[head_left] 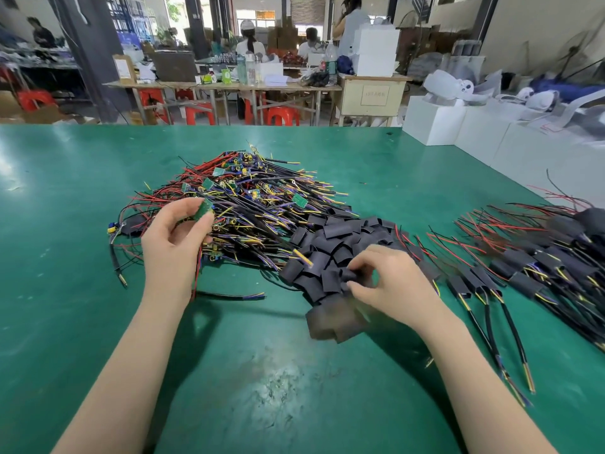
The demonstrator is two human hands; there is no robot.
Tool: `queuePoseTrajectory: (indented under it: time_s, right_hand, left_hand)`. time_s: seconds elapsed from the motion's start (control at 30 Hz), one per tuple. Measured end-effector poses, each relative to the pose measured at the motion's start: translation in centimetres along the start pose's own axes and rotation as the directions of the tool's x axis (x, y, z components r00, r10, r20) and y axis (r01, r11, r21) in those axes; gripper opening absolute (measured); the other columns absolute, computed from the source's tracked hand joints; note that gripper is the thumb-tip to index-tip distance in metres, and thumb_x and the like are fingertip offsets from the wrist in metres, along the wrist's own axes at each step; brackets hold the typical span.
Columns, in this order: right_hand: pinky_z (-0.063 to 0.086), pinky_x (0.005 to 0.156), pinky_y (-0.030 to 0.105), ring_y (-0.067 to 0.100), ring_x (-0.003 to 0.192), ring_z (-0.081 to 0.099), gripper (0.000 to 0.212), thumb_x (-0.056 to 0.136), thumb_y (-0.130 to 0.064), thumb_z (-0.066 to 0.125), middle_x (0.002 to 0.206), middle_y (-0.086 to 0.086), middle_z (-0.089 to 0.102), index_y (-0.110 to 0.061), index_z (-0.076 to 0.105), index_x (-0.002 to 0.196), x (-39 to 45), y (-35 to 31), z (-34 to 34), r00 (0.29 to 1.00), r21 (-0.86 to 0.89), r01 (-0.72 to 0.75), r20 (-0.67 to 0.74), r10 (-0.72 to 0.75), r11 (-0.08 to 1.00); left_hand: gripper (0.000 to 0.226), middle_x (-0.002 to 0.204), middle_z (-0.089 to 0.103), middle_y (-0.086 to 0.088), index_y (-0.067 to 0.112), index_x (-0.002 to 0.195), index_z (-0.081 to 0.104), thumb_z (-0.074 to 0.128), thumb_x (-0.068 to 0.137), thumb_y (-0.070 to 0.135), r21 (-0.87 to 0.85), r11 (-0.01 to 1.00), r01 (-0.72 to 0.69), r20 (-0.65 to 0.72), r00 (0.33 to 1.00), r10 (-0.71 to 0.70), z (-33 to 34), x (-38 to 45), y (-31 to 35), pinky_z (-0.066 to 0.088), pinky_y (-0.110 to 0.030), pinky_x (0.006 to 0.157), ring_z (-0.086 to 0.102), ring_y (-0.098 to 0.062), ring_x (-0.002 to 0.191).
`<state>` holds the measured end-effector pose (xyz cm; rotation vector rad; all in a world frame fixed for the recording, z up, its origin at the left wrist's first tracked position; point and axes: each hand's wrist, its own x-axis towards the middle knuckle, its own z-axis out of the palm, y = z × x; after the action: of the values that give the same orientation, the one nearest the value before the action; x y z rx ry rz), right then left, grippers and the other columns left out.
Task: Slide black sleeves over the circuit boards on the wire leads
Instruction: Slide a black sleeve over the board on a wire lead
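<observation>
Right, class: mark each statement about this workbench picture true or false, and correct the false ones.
1. The left hand pinches a green circuit board. True.
2. The right hand rests flat and idle on the table. False: its grip is on a black sleeve at the pile of loose sleeves.
3. The table top is red. False: it is green.
4. Leads already sleeved lie to the right of the loose sleeves. True.
5. The heap of unsleeved boards and wires lies beyond the left hand. True.
</observation>
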<state>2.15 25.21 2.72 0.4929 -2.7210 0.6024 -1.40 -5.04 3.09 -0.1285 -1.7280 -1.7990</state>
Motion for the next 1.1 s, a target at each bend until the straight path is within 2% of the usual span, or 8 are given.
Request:
queuePoseTrajectory:
  time_s: [0.1, 0.2, 0.3, 0.43, 0.67, 0.87, 0.97, 1.1]
  right_hand:
    - [0.045, 0.071, 0.019, 0.006, 0.073, 0.061, 0.014, 0.070, -0.017, 0.079, 0.080, -0.008, 0.067, -0.018, 0.071, 0.083, -0.1, -0.6, -0.2, 0.995, 0.262, -0.021, -0.086, 0.045, 0.965]
    - [0.049, 0.070, 0.013, 0.002, 0.070, 0.066, 0.020, 0.071, -0.014, 0.082, 0.077, -0.012, 0.071, -0.027, 0.070, 0.080, -0.4, -1.8, 0.3, 0.999, 0.458, -0.021, -0.030, 0.039, 0.889]
    - [0.052, 0.071, 0.018, 0.004, 0.070, 0.068, 0.019, 0.072, -0.011, 0.081, 0.077, -0.008, 0.073, -0.024, 0.070, 0.082, -0.3, -2.5, 0.8, 0.999, 0.548, -0.048, 0.016, 0.047, 0.835]
    - [0.049, 0.067, 0.013, 0.002, 0.067, 0.067, 0.025, 0.073, -0.006, 0.080, 0.072, -0.014, 0.071, -0.027, 0.069, 0.078, -0.3, -2.5, 0.5, 0.997, 0.609, -0.069, 0.016, 0.074, 0.790]
    - [0.055, 0.072, 0.039, 0.010, 0.064, 0.064, 0.016, 0.074, -0.007, 0.079, 0.074, 0.004, 0.071, -0.017, 0.070, 0.082, -0.1, -2.5, 0.6, 0.988, 0.600, -0.104, -0.031, 0.153, 0.793]
    - [0.054, 0.066, 0.032, 0.009, 0.064, 0.062, 0.014, 0.073, -0.007, 0.079, 0.073, 0.001, 0.068, -0.014, 0.070, 0.082, -0.2, -2.5, 0.6, 0.987, 0.575, -0.062, -0.087, 0.137, 0.816]
    - [0.050, 0.065, 0.020, 0.005, 0.064, 0.061, 0.018, 0.071, -0.004, 0.079, 0.076, -0.004, 0.066, -0.015, 0.069, 0.080, -0.2, -2.5, 0.6, 0.963, 0.417, 0.061, -0.262, 0.055, 0.907]
    - [0.054, 0.067, 0.038, 0.019, 0.072, 0.062, 0.018, 0.072, -0.009, 0.075, 0.086, 0.001, 0.063, -0.011, 0.068, 0.089, 0.0, -1.7, 0.3, 0.914, 0.119, 0.082, -0.404, -0.027, 0.990]
  left_hand:
    - [0.021, 0.090, 0.064, 0.004, 0.027, 0.095, 0.071, 0.069, 0.085, 0.009, -0.159, 0.984, 0.085, 0.022, 0.996, -0.082, 0.7, -0.3, 0.1, 0.051, -0.017, 0.066, 0.060, -0.007, 0.071]
    - [0.019, 0.088, 0.065, 0.003, 0.029, 0.093, 0.074, 0.071, 0.079, 0.017, -0.197, 0.974, 0.113, 0.057, 0.993, -0.104, 1.2, -0.6, 0.2, 0.050, -0.017, 0.065, 0.060, -0.008, 0.069]
    - [0.019, 0.088, 0.065, 0.001, 0.029, 0.094, 0.074, 0.071, 0.079, 0.018, -0.193, 0.976, 0.106, 0.075, 0.993, -0.093, 1.3, -0.7, 0.2, 0.050, -0.017, 0.065, 0.061, -0.007, 0.068]
    - [0.020, 0.089, 0.064, -0.001, 0.028, 0.096, 0.073, 0.071, 0.081, 0.016, -0.186, 0.979, 0.085, 0.072, 0.995, -0.073, 1.3, -0.7, 0.2, 0.050, -0.016, 0.064, 0.060, -0.006, 0.068]
    - [0.021, 0.087, 0.063, -0.001, 0.024, 0.098, 0.070, 0.067, 0.087, 0.007, -0.171, 0.982, 0.076, 0.042, 0.997, -0.070, 1.4, -0.9, 0.3, 0.046, -0.011, 0.057, 0.059, -0.005, 0.065]
    - [0.020, 0.090, 0.063, -0.001, 0.020, 0.100, 0.069, 0.067, 0.088, 0.003, -0.169, 0.982, 0.083, 0.060, 0.995, -0.074, 1.7, -1.1, 0.5, 0.049, -0.015, 0.064, 0.059, -0.005, 0.070]
    - [0.022, 0.091, 0.065, 0.002, 0.020, 0.099, 0.070, 0.069, 0.085, 0.002, -0.124, 0.988, 0.086, 0.119, 0.990, -0.071, 1.8, -1.4, 0.7, 0.048, -0.015, 0.062, 0.058, -0.007, 0.070]
    - [0.028, 0.088, 0.067, 0.010, 0.022, 0.094, 0.071, 0.073, 0.080, -0.002, -0.001, 1.000, 0.004, 0.265, 0.964, -0.004, 1.7, -1.7, 1.1, 0.049, -0.015, 0.063, 0.057, -0.005, 0.068]
